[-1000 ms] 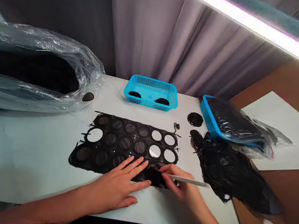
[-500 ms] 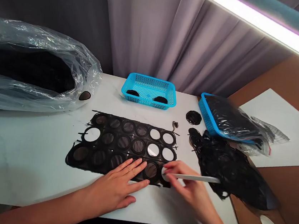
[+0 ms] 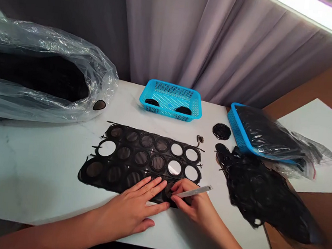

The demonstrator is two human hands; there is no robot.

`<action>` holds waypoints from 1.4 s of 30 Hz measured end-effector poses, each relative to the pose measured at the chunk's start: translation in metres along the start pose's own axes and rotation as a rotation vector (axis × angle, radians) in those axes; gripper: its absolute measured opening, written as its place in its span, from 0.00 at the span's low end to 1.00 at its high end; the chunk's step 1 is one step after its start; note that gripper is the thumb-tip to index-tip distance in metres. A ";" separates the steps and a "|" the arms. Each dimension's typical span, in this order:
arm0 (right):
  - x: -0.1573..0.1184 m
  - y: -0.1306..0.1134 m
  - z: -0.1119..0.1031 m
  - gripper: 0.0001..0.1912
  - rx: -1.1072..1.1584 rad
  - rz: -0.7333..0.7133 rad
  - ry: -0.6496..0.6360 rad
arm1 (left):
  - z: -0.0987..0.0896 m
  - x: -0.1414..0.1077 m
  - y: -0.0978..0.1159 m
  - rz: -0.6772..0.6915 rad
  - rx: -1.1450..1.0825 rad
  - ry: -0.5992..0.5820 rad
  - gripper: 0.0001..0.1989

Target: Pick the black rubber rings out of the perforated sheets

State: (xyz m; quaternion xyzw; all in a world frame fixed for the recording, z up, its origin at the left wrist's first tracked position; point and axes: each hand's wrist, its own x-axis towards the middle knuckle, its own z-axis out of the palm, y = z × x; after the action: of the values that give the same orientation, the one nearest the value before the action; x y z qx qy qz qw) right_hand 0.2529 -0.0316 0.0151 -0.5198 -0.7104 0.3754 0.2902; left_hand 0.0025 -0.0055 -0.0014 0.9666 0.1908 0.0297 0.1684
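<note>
A black rubbery sheet [image 3: 125, 164] lies on the table, with rows of round rings. Most rings have dark discs in them; several show white openings. My left hand [image 3: 133, 200] rests flat on the sheet's near edge, fingers spread, holding nothing. My right hand [image 3: 190, 201] pinches a slim, silvery-white pen-like tool [image 3: 196, 190] over a ring at the sheet's near right. The tool's working tip is hidden by my fingers, so its exact kind cannot be told. To the right lies a heap of black rubbery scraps [image 3: 260, 191].
A blue basket [image 3: 170, 113] holding black round pieces stands at the back. Beside it are a coil of thin black rings [image 3: 221, 131] and another blue basket [image 3: 239, 127] under a plastic bag of black material [image 3: 269, 130]. A large clear bag [image 3: 102, 73] lies left, with a dark disc [image 3: 99, 105].
My right hand has moved left from the last ring to the neighbouring one, and the tool now tilts upward. My left hand stays on the sheet. The whole view has shifted slightly.
</note>
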 end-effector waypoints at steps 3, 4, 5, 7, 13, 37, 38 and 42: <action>-0.001 -0.002 0.007 0.12 -0.099 -0.078 0.012 | 0.002 -0.001 0.000 -0.013 -0.005 0.036 0.35; -0.002 -0.003 0.009 0.12 -0.158 -0.122 0.011 | 0.003 -0.001 0.000 -0.023 -0.010 0.059 0.35; -0.004 -0.004 0.010 0.12 -0.235 -0.176 -0.002 | 0.005 -0.002 0.000 -0.031 -0.016 0.081 0.35; -0.007 -0.005 0.006 0.11 -0.407 -0.283 -0.033 | 0.007 -0.002 0.000 -0.037 -0.024 0.108 0.35; 0.006 0.012 -0.043 0.08 -0.630 0.003 0.511 | 0.005 -0.004 0.001 -0.023 -0.024 0.104 0.37; 0.033 -0.005 0.037 0.10 0.115 -0.108 -0.141 | -0.001 -0.046 0.002 -0.141 0.100 0.055 0.38; 0.033 -0.005 0.038 0.11 0.114 -0.122 -0.137 | -0.002 -0.046 0.002 -0.141 0.090 0.066 0.37; 0.025 -0.008 0.048 0.10 -0.027 -0.237 -0.094 | -0.004 -0.045 0.002 -0.134 0.056 0.103 0.36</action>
State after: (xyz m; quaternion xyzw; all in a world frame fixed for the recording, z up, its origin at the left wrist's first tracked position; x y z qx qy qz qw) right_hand 0.2035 -0.0203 -0.0041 -0.4177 -0.7848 0.3528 0.2918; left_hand -0.0394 -0.0231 0.0029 0.9532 0.2642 0.0625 0.1329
